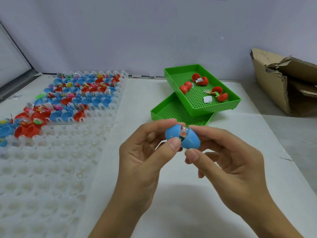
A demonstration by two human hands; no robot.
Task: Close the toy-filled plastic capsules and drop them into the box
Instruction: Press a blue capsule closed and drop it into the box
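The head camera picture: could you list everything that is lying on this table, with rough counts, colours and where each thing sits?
Blue capsule: one, half open with a toy packet showing in the gap, held between both hands at centre.
Open capsules: many, red and blue, most filled with toys, in the far part of the white tray.
White dimpled tray: one, translucent, left side; its near cells hold nothing.
Green perforated trays: two, stacked askew, centre back.
Red open capsules: three, in the upper green tray.
Cardboard box: one, brown, torn, far right.
Table: white.
Left hand: fingers pinch the capsule.
Right hand: fingers pinch the capsule.
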